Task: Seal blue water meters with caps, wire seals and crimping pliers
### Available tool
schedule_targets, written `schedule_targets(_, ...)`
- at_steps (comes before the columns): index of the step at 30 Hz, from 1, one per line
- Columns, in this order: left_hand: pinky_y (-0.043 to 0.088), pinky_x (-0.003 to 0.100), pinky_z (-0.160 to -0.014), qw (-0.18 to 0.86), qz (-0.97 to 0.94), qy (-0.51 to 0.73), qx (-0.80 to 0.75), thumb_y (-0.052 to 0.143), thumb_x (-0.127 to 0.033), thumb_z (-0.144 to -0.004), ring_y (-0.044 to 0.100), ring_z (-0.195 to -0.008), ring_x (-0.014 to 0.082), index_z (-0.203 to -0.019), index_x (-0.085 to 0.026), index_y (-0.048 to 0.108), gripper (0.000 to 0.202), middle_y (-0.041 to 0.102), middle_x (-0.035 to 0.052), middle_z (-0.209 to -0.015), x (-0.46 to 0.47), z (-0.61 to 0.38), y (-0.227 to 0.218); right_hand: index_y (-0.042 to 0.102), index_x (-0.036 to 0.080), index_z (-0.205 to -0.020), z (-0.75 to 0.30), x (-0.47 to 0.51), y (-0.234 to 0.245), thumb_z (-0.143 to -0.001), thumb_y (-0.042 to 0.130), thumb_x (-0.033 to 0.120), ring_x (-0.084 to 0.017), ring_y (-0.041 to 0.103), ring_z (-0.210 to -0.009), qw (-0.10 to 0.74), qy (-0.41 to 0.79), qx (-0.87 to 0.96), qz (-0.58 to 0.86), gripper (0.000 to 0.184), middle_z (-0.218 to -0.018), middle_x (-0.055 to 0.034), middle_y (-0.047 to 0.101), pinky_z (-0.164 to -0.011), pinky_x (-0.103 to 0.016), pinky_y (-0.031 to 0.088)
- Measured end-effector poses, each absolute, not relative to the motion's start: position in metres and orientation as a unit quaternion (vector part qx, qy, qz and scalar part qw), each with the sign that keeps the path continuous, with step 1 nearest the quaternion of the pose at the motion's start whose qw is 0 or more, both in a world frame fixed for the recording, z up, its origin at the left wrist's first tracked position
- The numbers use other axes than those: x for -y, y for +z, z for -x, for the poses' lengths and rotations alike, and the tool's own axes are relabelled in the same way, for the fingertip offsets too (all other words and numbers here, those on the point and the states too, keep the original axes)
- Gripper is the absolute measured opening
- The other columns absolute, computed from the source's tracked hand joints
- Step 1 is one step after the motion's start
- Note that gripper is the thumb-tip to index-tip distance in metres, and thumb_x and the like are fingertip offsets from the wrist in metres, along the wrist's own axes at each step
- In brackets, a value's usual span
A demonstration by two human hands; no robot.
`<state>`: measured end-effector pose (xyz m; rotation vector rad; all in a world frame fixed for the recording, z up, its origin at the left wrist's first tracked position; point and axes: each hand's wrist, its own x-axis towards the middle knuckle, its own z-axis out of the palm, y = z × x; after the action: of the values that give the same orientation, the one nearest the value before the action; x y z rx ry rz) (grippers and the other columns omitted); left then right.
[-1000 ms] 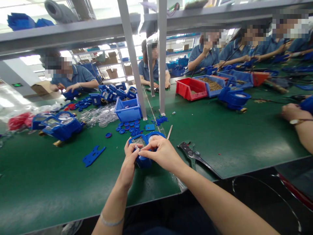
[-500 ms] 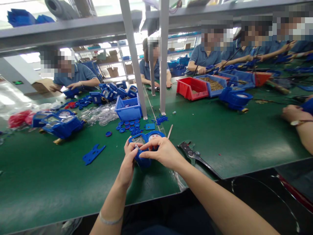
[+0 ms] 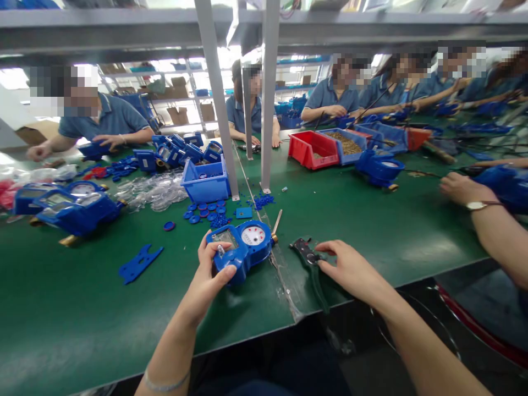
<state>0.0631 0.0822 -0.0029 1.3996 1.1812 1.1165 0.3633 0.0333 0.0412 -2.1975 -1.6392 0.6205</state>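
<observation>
My left hand point(image 3: 212, 269) grips a blue water meter point(image 3: 243, 261) by its near left side, with the thumb over the front edge. The meter has a rectangular display window and a round white dial with red marks; a brass fitting shows at its right. A small clear piece point(image 3: 221, 250) sits by the left fingers on the display part. To the right, my right hand point(image 3: 344, 269) is at the pliers point(image 3: 307, 256), its thumb and fingers apart beside the tool's dark head. One green handle points toward the table edge; the other is hidden behind the hand.
A flat blue wrench plate point(image 3: 140, 265) lies to the left. Blue caps point(image 3: 202, 212), a blue bin point(image 3: 206, 180) and shelf posts point(image 3: 270, 110) stand beyond the meter. More meters point(image 3: 78, 209) lie left. A red bin point(image 3: 312, 149) is farther back. Co-workers sit around the table.
My right hand has left the meter and moved right to the pliers. My left hand still holds the meter, whose dial now shows fully. The whole view has shifted slightly.
</observation>
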Motion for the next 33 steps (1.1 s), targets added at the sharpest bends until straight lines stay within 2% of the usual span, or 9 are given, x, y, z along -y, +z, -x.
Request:
schedule_targets(4, 0.005, 0.054, -0.127, 0.487, -0.571, 0.44, -0.494, 0.08, -0.062, -0.061, 0.008, -0.154, 0.0314, -0.11, -0.031, 0.062, 0.061, 0.021, 0.0034, -0.157, -0.084, -0.062, -0.004, 0.06, 0.013, -0.123, -0.379, -0.017, 0.027, -0.078, 0.059, 0.023, -0.023, 0.057, -0.109, 0.023, 0.22, 0.528, 0.82, 0.046, -0.12, -0.0127, 0.06, -0.088, -0.03, 0.041)
schedule_targets(8, 0.008, 0.055, -0.126, 0.479, -0.572, 0.439, -0.501, 0.081, -0.061, -0.061, 0.013, -0.152, 0.0307, -0.108, -0.031, 0.061, 0.059, 0.021, 0.003, -0.156, -0.083, -0.065, -0.004, 0.062, 0.011, -0.106, -0.376, -0.021, 0.032, -0.079, 0.051, 0.019, -0.016, 0.059, -0.085, -0.005, 0.272, 0.527, 0.805, 0.03, -0.096, -0.011, 0.064, -0.071, -0.024, 0.037)
schedule_targets(12, 0.012, 0.057, -0.126, 0.477, -0.577, 0.432, -0.504, 0.084, -0.057, -0.059, 0.014, -0.153, 0.0323, -0.108, -0.028, 0.061, 0.061, 0.017, 0.0055, -0.158, -0.08, -0.067, 0.001, 0.054, 0.012, -0.104, -0.384, -0.027, 0.037, -0.085, 0.039, 0.022, -0.003, 0.04, -0.051, 0.067, 0.462, 0.469, 0.75, 0.026, -0.077, -0.0011, 0.055, -0.05, -0.016, 0.027)
schedule_targets(14, 0.012, 0.057, -0.126, 0.466, -0.583, 0.43, -0.507, 0.086, -0.051, -0.057, 0.011, -0.153, 0.0319, -0.108, -0.027, 0.061, 0.061, 0.016, 0.0067, -0.159, -0.078, -0.068, 0.003, 0.053, 0.011, -0.098, -0.384, -0.028, 0.041, -0.088, 0.044, 0.035, -0.001, 0.026, -0.046, 0.142, 0.499, 0.434, 0.737, 0.027, -0.07, 0.0019, 0.047, -0.045, -0.016, 0.017)
schedule_targets(17, 0.011, 0.057, -0.126, 0.453, -0.591, 0.429, -0.511, 0.089, -0.042, -0.055, 0.008, -0.154, 0.0316, -0.106, -0.026, 0.061, 0.06, 0.015, 0.0072, -0.16, -0.078, -0.07, 0.005, 0.063, 0.011, -0.101, -0.369, -0.023, 0.055, -0.087, 0.051, 0.056, -0.005, 0.039, -0.053, 0.248, 0.38, 0.509, 0.731, 0.049, -0.065, -0.0008, 0.049, -0.046, -0.017, 0.027)
schedule_targets(20, 0.011, 0.056, -0.126, 0.45, -0.588, 0.434, -0.514, 0.088, -0.033, -0.054, 0.01, -0.154, 0.0325, -0.103, -0.025, 0.062, 0.056, 0.018, 0.0083, -0.159, -0.079, -0.072, 0.005, 0.071, 0.016, -0.108, -0.337, -0.016, 0.079, -0.089, 0.055, 0.052, -0.014, 0.063, -0.086, 0.307, 0.232, 0.632, 0.673, 0.043, -0.088, -0.0073, 0.066, -0.071, -0.021, 0.05)
schedule_targets(22, 0.012, 0.055, -0.126, 0.448, -0.585, 0.44, -0.514, 0.087, -0.03, -0.054, 0.011, -0.154, 0.0326, -0.102, -0.024, 0.062, 0.055, 0.021, 0.009, -0.157, -0.08, -0.073, 0.004, 0.072, 0.019, -0.107, -0.315, -0.012, 0.092, -0.091, 0.056, 0.044, -0.014, 0.065, -0.093, 0.289, 0.178, 0.708, 0.62, 0.034, -0.097, -0.0066, 0.068, -0.08, -0.02, 0.051)
schedule_targets(26, 0.014, 0.056, -0.125, 0.453, -0.582, 0.439, -0.513, 0.087, -0.03, -0.054, 0.013, -0.153, 0.0329, -0.103, -0.025, 0.061, 0.055, 0.018, 0.0078, -0.158, -0.079, -0.075, 0.004, 0.07, 0.019, -0.112, -0.291, -0.011, 0.098, -0.094, 0.056, 0.033, -0.007, 0.062, -0.075, 0.262, 0.105, 0.785, 0.551, 0.027, -0.087, -0.0039, 0.066, -0.066, -0.015, 0.047)
schedule_targets(33, 0.015, 0.055, -0.126, 0.458, -0.585, 0.439, -0.505, 0.088, -0.03, -0.055, 0.01, -0.153, 0.0325, -0.102, -0.025, 0.061, 0.054, 0.021, 0.0079, -0.156, -0.081, -0.075, 0.004, 0.068, 0.017, -0.114, -0.288, -0.013, 0.097, -0.094, 0.057, 0.028, -0.005, 0.063, -0.075, 0.233, 0.04, 0.814, 0.531, 0.026, -0.086, -0.0027, 0.066, -0.067, -0.013, 0.047)
